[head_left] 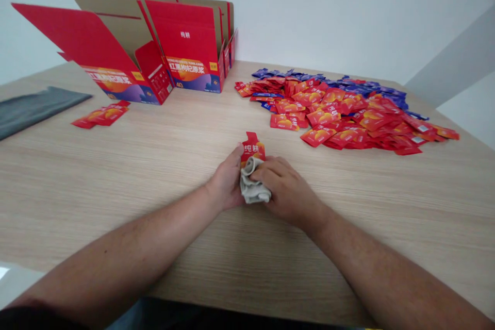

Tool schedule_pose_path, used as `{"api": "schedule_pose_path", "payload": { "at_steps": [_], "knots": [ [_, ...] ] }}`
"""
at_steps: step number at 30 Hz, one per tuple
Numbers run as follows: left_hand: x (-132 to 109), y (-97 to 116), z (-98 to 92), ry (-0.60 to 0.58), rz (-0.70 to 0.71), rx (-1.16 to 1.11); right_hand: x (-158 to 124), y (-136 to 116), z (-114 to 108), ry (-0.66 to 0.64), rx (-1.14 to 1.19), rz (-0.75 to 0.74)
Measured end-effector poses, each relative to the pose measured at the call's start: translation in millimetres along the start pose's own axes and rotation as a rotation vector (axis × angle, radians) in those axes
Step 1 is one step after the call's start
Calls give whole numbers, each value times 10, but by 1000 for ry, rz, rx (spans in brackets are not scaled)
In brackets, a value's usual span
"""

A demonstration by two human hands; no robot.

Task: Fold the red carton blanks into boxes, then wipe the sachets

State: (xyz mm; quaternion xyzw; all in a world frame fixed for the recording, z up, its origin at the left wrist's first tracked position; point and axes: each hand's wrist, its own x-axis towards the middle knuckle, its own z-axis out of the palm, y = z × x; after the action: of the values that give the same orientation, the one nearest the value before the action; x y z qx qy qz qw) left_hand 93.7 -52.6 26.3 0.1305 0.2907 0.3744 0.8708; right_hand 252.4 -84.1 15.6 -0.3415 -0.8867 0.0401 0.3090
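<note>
The left hand (229, 179), partly closed, grips a red sachet (253, 149) by its left edge, thumb uppermost, other fingers largely hidden. The right hand (288, 188), fingers curled, holds a folded pale cloth (254, 193) against the sachet's near part, which it covers. Both hands are over the near middle of the table (116, 170). Far right: a heap of red sachets (328, 113), partly hiding blue sachets (373, 87). Far left: loose red sachets (103, 114) before open cartons (189, 49), the rear ones overlapped; a grey item (38, 105), hard to identify, is cut off.

The cloth (254, 192) seemingly covers part of the sachet (253, 149).
</note>
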Motion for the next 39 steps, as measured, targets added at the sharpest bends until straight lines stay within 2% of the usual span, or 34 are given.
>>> {"api": "schedule_pose_path", "payload": {
  "at_steps": [2,5,9,13,17,21,25,26,30,32,35,39],
  "knots": [
    [7,-12,-14,-1,-29,29,-3,17,12,-21,23,-12],
    [16,-61,-29,-9,66,35,2,28,1,80,11,101],
    [18,-163,-50,1,74,147,16,54,-74,91,-17,47],
    [36,-253,-116,-71,110,348,18,157,-174,306,-106,189],
    [43,-246,-178,-137,113,397,13,205,-225,218,-80,89],
    [20,-197,-174,-187,48,410,16,139,-229,316,-115,195],
    [-4,-144,-128,-173,50,304,11,137,-192,136,-82,51],
    [-11,-120,-115,-166,28,288,6,186,-188,140,-85,79],
    [-39,-14,-70,-76,-55,272,-29,476,-241,320,-131,368],
    [-50,14,-61,-38,-63,252,-45,552,-288,378,-140,438],
    [-46,12,-66,-19,-56,230,-51,507,-366,391,-110,449],
    [13,-49,-82,-2,80,335,-34,319,-493,412,-115,462]
  ]
}}
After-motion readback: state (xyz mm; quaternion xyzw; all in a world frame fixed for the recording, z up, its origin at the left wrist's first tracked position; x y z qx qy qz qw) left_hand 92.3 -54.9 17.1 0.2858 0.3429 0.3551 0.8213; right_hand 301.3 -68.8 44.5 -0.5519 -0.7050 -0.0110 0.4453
